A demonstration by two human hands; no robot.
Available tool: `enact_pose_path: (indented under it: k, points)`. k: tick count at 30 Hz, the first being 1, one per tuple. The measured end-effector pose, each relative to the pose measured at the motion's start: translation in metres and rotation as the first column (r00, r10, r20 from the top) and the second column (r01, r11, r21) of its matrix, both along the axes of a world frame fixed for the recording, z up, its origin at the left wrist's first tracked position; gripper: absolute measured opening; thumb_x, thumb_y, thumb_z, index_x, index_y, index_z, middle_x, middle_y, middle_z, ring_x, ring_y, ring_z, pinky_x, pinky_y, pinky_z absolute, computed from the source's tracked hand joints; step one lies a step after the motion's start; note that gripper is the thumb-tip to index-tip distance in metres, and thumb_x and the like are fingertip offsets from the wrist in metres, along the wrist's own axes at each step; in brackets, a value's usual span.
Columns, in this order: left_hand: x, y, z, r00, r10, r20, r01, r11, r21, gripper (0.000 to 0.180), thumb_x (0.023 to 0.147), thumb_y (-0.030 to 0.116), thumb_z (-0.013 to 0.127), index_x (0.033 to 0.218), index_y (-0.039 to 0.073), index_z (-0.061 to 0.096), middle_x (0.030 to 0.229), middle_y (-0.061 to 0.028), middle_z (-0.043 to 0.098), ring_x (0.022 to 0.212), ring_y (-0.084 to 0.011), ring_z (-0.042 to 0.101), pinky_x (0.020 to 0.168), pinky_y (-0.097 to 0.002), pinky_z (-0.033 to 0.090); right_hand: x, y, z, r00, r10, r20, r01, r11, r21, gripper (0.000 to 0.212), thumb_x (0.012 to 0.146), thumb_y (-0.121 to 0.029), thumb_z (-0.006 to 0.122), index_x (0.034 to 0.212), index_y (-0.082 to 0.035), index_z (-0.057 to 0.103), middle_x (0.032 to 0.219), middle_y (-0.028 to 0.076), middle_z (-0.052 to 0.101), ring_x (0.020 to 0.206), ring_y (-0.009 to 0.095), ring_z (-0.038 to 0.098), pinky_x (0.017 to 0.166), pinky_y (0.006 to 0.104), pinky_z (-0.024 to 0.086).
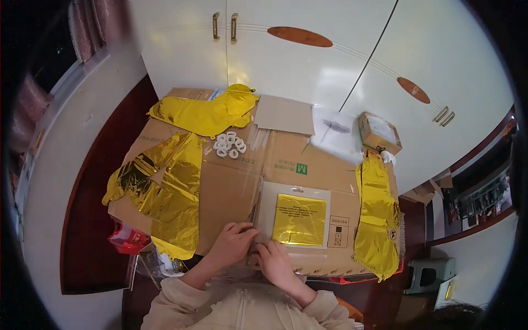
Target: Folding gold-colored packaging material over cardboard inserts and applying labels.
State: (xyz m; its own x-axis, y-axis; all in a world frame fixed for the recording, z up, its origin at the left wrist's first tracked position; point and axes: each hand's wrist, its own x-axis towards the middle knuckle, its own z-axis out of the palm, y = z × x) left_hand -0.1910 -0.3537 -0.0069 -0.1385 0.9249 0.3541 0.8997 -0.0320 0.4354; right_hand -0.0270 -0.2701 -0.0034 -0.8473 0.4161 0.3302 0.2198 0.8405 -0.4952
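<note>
My left hand (235, 243) is at the near edge of the cardboard, fingers curled and thumb side toward the other hand. Close beside it, my right hand (274, 263) has its fingers bent and drawn together. What they pinch, if anything, is too small or hidden to make out. Just beyond my right hand lies a flat clear package (268, 212) with a white backing and a hanging hole. A folded gold foil balloon (300, 220) with dark print shows inside it.
Flat gold foil balloons lie at left (181, 192), far left (203, 113) and right (378, 220). White rings (228, 144) sit in a pile on the cardboard (228, 187). Farther back are a grey-brown board (285, 115), a white sheet (335, 132) and a small box (379, 132) by white cabinets.
</note>
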Motion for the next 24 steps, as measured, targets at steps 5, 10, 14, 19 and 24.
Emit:
enact_pose_path:
  k: [5, 10, 14, 19, 24]
  points:
    - [0.000, 0.000, 0.007, 0.999, 0.004, -0.038, -0.004, 1.000, -0.001, 0.034, 0.081, 0.009, 0.067, 0.115, 0.012, 0.066, 0.108, -0.0074, 0.067, 0.110, -0.0244, 0.060, 0.094, -0.0429, 0.043, -0.006, -0.003, -0.010, 0.998, -0.031, 0.050, 0.028, 0.999, 0.043, 0.017, 0.078, -0.013, 0.070, 0.091, -0.006, 0.061, 0.087, 0.010, 0.055, 0.084, 0.030, 0.056, 0.074, 0.0411, 0.044]
    - [-0.001, 0.000, 0.004, 0.996, -0.015, -0.093, 0.013, 1.000, -0.014, 0.036, 0.078, 0.009, 0.068, 0.114, 0.011, 0.065, 0.106, -0.0054, 0.067, 0.112, -0.0239, 0.060, 0.094, -0.0437, 0.043, -0.010, -0.004, -0.005, 0.989, -0.050, 0.137, 0.032, 0.991, 0.131, 0.014, 0.078, -0.011, 0.067, 0.087, -0.006, 0.058, 0.084, 0.012, 0.054, 0.082, 0.030, 0.056, 0.072, 0.0413, 0.043]
    - [0.001, 0.001, 0.003, 0.992, -0.031, -0.122, 0.034, 0.999, 0.021, 0.039, 0.076, 0.009, 0.067, 0.114, 0.009, 0.064, 0.104, -0.0063, 0.068, 0.115, -0.0239, 0.058, 0.100, -0.0454, 0.042, -0.003, -0.002, 0.003, 0.995, -0.020, 0.101, 0.018, 1.000, 0.019, 0.011, 0.081, -0.009, 0.064, 0.087, -0.005, 0.057, 0.085, 0.012, 0.053, 0.084, 0.030, 0.054, 0.074, 0.0413, 0.042]
    - [0.002, 0.001, 0.002, 0.992, -0.039, -0.118, 0.043, 0.999, 0.026, 0.040, 0.074, 0.006, 0.064, 0.115, 0.007, 0.063, 0.103, -0.0078, 0.068, 0.117, -0.0249, 0.058, 0.104, -0.0485, 0.041, 0.029, 0.006, 0.010, 0.997, 0.023, -0.077, -0.049, 0.932, -0.359, 0.008, 0.086, -0.009, 0.062, 0.090, -0.006, 0.056, 0.092, 0.012, 0.055, 0.089, 0.033, 0.054, 0.080, 0.0421, 0.042]
    - [0.000, 0.001, 0.008, 0.993, -0.074, -0.087, 0.075, 0.997, 0.013, 0.043, 0.074, 0.004, 0.063, 0.116, 0.006, 0.063, 0.106, -0.0093, 0.068, 0.117, -0.0263, 0.058, 0.105, -0.0488, 0.041, 0.030, 0.012, 0.010, 0.993, -0.077, -0.092, 0.062, 0.985, -0.159, 0.012, 0.083, -0.010, 0.067, 0.091, -0.006, 0.058, 0.095, 0.012, 0.057, 0.090, 0.033, 0.053, 0.080, 0.0416, 0.043]
